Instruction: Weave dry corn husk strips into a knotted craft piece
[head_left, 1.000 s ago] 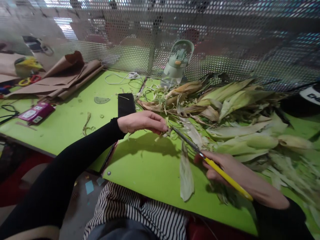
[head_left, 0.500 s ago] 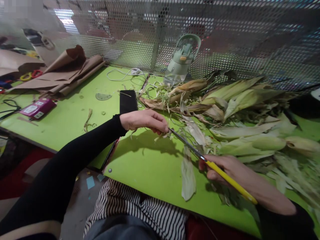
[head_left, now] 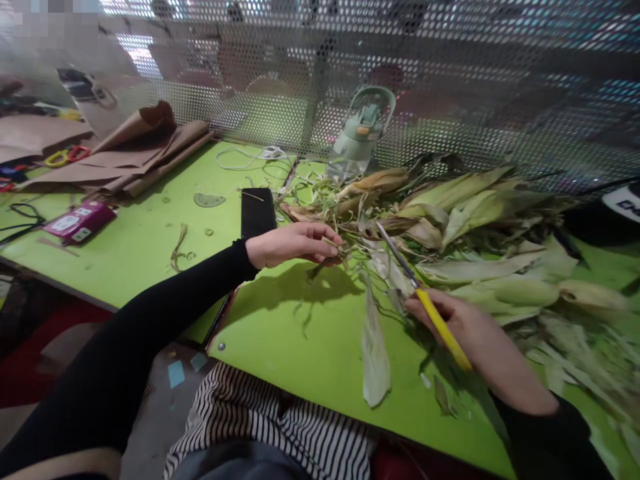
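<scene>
My left hand (head_left: 303, 241) is closed in a pinch on a thin strip of corn husk (head_left: 321, 267), whose darker end hangs below the fingers over the table. In my right hand (head_left: 457, 320) is a pair of scissors (head_left: 441, 328) with yellow handles. The blades look closed and point up and left, apart from the left hand. Between the hands lies a long pale husk piece (head_left: 376, 353) on the green table. Just behind the blades rises a pile of corn husks (head_left: 470, 207), with thin curled shreds at its left.
A black phone (head_left: 257, 213) lies behind my left wrist. Further back stand a green bottle (head_left: 356, 143) and a perforated metal screen (head_left: 280, 87). Brown paper (head_left: 135, 157), a purple power socket (head_left: 83, 222), a protractor (head_left: 209, 200) and a white cable (head_left: 240, 160) are on the left.
The scissors have drawn back from my left hand, their tips rising toward the husk pile. My left fingers have shifted slightly right, and a dark strip end now hangs beneath them.
</scene>
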Demonstrator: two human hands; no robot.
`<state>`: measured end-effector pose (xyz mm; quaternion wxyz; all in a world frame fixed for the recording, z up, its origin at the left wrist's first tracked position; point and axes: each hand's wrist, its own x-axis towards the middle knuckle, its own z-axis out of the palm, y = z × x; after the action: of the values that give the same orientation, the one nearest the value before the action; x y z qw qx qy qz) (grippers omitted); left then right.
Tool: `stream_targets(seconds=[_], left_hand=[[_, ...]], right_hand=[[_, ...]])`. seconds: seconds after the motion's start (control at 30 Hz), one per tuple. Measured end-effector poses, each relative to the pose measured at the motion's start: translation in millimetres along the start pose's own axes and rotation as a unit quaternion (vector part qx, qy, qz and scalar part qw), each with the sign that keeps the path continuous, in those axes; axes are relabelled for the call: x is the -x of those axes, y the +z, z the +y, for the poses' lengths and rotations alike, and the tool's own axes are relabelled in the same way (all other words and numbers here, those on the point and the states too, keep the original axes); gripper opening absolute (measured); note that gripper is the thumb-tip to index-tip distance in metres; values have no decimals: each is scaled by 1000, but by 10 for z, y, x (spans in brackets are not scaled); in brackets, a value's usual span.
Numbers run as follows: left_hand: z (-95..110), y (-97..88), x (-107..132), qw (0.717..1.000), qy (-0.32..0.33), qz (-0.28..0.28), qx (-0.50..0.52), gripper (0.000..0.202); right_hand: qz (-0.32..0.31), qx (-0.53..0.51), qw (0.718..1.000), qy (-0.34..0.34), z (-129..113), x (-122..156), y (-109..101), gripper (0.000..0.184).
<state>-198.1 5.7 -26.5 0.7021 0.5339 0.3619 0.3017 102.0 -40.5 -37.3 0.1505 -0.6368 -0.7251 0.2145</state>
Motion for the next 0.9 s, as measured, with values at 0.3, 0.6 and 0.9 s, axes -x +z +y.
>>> stream_targets(seconds=[0.3, 0.6, 0.9], left_hand=[[-100, 138, -48, 978, 15, 85, 191, 18], [-114, 304, -3, 980, 6, 60, 190, 16], [-172, 504, 90, 992, 56, 42, 101, 30]], right_hand=[[3, 331, 939, 94, -37, -69, 35, 42], [170, 97, 962, -191, -91, 3, -50, 33], [142, -102, 965, -194, -688, -86, 208, 26]])
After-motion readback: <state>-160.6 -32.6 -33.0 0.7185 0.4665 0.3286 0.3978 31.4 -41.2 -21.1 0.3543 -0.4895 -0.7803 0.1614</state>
